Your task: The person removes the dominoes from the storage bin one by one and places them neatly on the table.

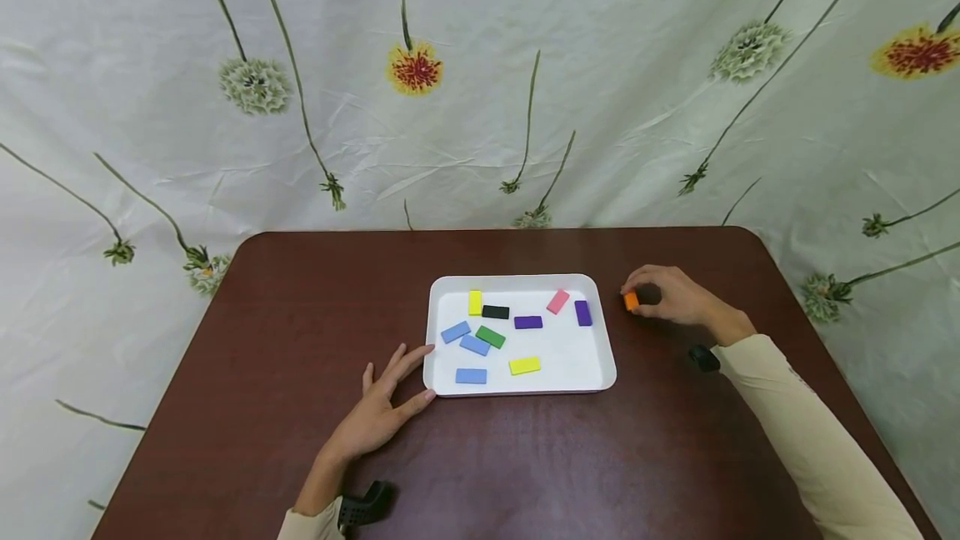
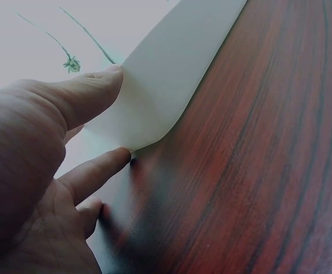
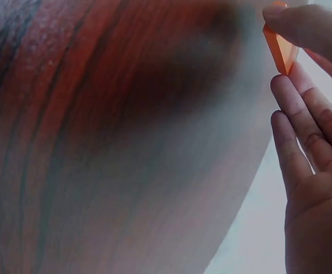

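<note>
Right of the white tray (image 1: 558, 373), the right hand (image 1: 675, 300) pinches an orange block (image 1: 631, 300) between thumb and fingers. The same orange block (image 3: 279, 50) shows in the right wrist view, upright at the fingertips. At the tray's left edge the left hand (image 1: 378, 411) touches the rim with its thumb and a finger, fingers extended. In the left wrist view the left hand (image 2: 52, 148) has its fingertips against the side of the white tray (image 2: 166, 74). Scattered flat in the tray are yellow blocks (image 1: 524, 366), blue blocks (image 1: 471, 376), a green block (image 1: 491, 337) and a black block (image 1: 496, 312).
Two purple blocks (image 1: 528, 322) and a pink block (image 1: 558, 301) also lie in the tray. The dark brown table (image 1: 570, 465) ends at a white cloth (image 1: 465, 148) printed with flowers. A dark band (image 1: 365, 504) is on the left wrist.
</note>
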The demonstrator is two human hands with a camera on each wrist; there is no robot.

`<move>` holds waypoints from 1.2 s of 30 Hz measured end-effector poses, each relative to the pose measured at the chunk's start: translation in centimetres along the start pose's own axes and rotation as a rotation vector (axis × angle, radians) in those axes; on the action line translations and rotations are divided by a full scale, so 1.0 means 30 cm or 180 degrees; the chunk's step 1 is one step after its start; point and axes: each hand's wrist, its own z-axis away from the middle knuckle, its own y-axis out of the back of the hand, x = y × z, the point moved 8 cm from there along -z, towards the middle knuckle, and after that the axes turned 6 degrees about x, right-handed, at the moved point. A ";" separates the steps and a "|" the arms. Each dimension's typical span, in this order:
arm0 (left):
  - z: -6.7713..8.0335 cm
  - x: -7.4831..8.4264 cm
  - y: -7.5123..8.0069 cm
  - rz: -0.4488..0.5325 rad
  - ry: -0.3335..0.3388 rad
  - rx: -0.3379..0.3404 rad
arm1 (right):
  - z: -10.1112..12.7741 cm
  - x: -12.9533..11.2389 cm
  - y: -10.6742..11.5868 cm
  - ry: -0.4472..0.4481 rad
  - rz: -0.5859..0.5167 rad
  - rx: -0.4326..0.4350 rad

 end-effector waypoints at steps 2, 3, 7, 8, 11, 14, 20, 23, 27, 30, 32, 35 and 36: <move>0.001 0.000 0.001 0.0000 -0.0008 0.0011 | 0.001 0.006 -0.006 -0.0021 -0.0013 -0.0001; 0.002 0.000 0.001 0.0002 -0.0008 0.0014 | 0.002 0.008 -0.009 -0.0033 -0.0025 -0.0001; 0.001 0.000 0.001 0.0010 0.0008 0.0009 | 0.000 0.012 -0.014 -0.0040 -0.0011 0.0000; 0.000 0.000 0.001 0.0010 0.0014 0.0005 | -0.001 0.013 -0.015 -0.0030 -0.0012 0.0005; -0.001 0.002 0.001 0.0016 0.0017 0.0001 | -0.001 0.016 -0.015 -0.0020 -0.0010 0.0019; -0.001 0.003 0.002 0.0018 0.0010 0.0006 | 0.001 0.023 -0.017 -0.0045 -0.0031 0.0012; -0.003 -0.003 0.002 -0.0005 0.0015 0.0012 | 0.008 0.035 -0.022 -0.0088 -0.0054 -0.0022; -0.004 -0.004 0.002 -0.0013 0.0017 0.0011 | 0.008 0.037 -0.023 -0.0075 -0.0060 -0.0018; -0.004 -0.003 0.001 -0.0007 0.0002 0.0010 | 0.010 0.040 -0.027 -0.0066 -0.0069 -0.0021; -0.003 -0.002 0.001 -0.0003 -0.0014 0.0011 | 0.011 0.041 -0.030 -0.0072 -0.0079 -0.0029; -0.002 -0.001 0.001 0.0008 -0.0016 0.0009 | 0.012 0.040 -0.031 -0.0067 -0.0079 -0.0035; -0.002 -0.002 -0.001 0.0016 -0.0018 0.0012 | 0.013 0.039 -0.032 -0.0079 -0.0062 -0.0035; -0.002 -0.002 -0.002 0.0023 -0.0018 0.0014 | 0.013 0.038 -0.033 -0.0079 -0.0050 -0.0038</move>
